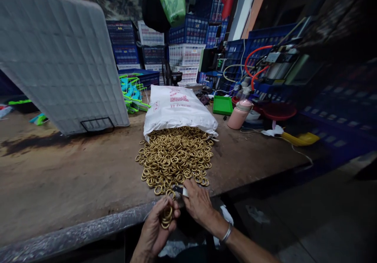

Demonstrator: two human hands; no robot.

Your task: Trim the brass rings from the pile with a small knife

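Several gold-coloured metal rings [166,217] lie in my left hand [156,227], its fingers curled around them just off the table's front edge. My right hand [198,202] is beside it, over the edge, with its fingers closed together. A small black and white piece [180,190] shows at its fingertips; I cannot tell whether it is a finger covering or a tool. It points at the near end of a large heap of the same rings [176,157]. The heap spills from the mouth of a white woven sack [179,107] lying on the table.
A large grey-white ribbed panel [64,62] stands on the wooden table [88,180] at left, with green and blue plastic pieces [134,94] behind it. A pink bottle [240,114], a green tray [222,105] and a red dish [278,110] are at right. Stacked crates [187,54] fill the back.
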